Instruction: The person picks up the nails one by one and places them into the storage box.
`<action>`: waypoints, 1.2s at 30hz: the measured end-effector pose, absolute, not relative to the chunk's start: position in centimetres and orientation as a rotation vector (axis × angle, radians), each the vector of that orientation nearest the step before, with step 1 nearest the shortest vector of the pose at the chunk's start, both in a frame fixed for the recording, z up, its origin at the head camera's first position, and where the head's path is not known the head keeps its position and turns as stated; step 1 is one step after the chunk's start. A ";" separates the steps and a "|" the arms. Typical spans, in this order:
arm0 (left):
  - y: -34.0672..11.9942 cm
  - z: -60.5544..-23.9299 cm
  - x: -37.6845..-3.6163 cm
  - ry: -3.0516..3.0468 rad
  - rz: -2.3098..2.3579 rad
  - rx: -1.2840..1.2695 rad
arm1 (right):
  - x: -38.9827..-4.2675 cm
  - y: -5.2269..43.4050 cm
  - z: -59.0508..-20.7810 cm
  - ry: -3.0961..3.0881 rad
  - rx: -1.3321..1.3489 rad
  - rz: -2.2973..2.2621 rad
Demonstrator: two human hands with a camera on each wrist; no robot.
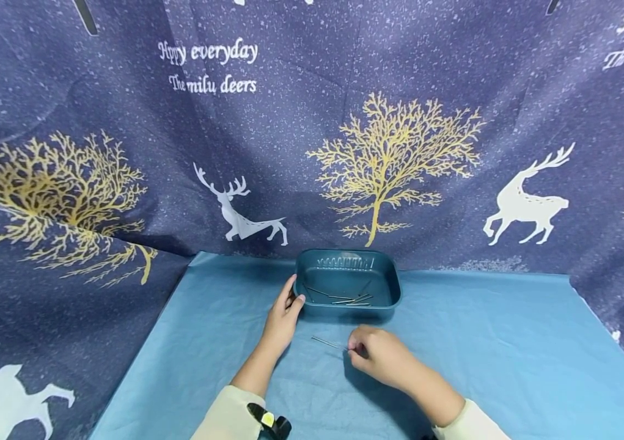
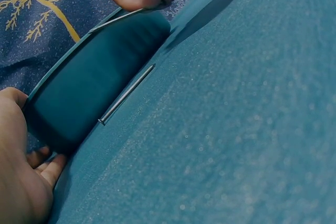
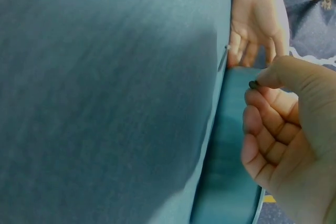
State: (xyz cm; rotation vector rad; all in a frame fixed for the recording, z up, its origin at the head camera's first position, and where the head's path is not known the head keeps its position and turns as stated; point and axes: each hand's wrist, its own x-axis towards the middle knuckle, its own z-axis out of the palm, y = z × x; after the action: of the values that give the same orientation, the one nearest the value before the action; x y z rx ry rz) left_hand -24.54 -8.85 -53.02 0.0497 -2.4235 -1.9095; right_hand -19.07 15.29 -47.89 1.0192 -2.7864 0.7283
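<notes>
A dark teal tray (image 1: 347, 302) stands on the blue cloth and holds several thin metal rods (image 1: 352, 299). My left hand (image 1: 293, 297) grips the tray's left end, thumb over the rim and fingers (image 2: 50, 166) curled round the outer wall (image 2: 94, 82). One loose rod (image 1: 327, 342) lies flat on the cloth in front of the tray, and the left wrist view shows this rod (image 2: 126, 95) too. My right hand (image 1: 352, 349) hovers just right of that rod's end. Its fingers (image 3: 262, 129) are curled, thumb tip against forefinger, with no rod seen between them.
The blue tablecloth (image 1: 510, 366) covers the table, with bare cloth on both sides of the tray. A dark blue backdrop (image 1: 124, 153) printed with deer and golden trees rises behind and at both sides. A black strap (image 1: 270, 421) sits at my left wrist.
</notes>
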 end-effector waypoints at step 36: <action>-8.9 -53.1 -24.6 -2.432 -1.873 0.048 | -20.8 15.7 -47.4 -2.654 0.629 0.861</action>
State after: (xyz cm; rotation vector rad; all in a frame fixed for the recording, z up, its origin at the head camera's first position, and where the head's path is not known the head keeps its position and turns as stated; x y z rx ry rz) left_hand -24.56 -8.89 -53.06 0.0482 -2.4319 -1.8732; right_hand -20.79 15.74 -47.38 0.6291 -2.6539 0.8609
